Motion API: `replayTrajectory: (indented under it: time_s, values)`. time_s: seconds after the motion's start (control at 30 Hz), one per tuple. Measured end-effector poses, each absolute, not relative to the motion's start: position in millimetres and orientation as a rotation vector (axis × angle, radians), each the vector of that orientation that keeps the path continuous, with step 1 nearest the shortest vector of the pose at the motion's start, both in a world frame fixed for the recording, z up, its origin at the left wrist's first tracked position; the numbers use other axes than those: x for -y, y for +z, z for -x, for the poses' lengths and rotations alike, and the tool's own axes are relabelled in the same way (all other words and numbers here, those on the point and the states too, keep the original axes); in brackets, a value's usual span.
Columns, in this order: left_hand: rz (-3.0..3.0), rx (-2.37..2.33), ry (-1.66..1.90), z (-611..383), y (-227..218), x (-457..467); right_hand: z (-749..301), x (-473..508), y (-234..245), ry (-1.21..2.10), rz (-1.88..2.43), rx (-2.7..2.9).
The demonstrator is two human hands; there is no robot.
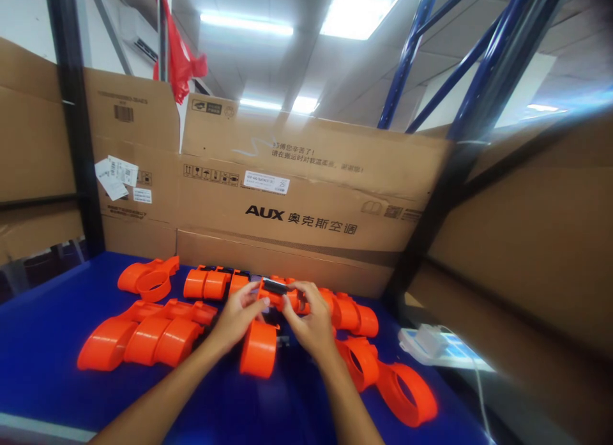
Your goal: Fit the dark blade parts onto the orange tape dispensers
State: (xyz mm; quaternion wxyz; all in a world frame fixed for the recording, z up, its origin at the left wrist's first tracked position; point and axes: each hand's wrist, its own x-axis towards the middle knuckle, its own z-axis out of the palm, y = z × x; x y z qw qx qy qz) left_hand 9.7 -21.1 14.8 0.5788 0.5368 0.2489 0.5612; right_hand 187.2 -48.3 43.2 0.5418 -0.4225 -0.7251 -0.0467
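Both hands hold an orange tape dispenser with a black strip along its top (274, 288) above the middle of the blue table. My left hand (241, 314) grips its left end, the thumb on the near side. On the right end, my right hand (312, 317) closes with thumb and fingers. Just below and in front of them stands another orange tape dispenser (259, 349), its round band facing me. A row of similar dispensers (211, 283) with dark parts on top runs behind, partly hidden by my hands.
More orange dispensers lie at the left (138, 339), back left (153, 280) and right (407, 394) of the blue table (43, 324). Cardboard panels (306, 196) wall in the back and sides. A white power strip with a cable (443, 348) sits by the right edge, near a dark post (426, 241).
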Motion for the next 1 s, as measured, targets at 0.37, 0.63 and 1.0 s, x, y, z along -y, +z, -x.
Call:
replayTrajectory:
  time_s: [0.37, 0.63, 1.0]
  values:
    - [-1.149, -0.593, 1.286, -9.2, 16.3, 20.5, -187.9, 46.1, 41.8, 0.074, 0.934, 1.804]
    - [-1.048, -0.648, 1.27, -4.2, 13.3, 11.9, -209.6, 49.8, 39.8, 0.087, 1.321, 2.043]
    - [-1.123, -0.65, 1.268, -4.6, 15.0, 16.6, -210.4, 51.9, 14.9, -0.05, 1.338, 2.253]
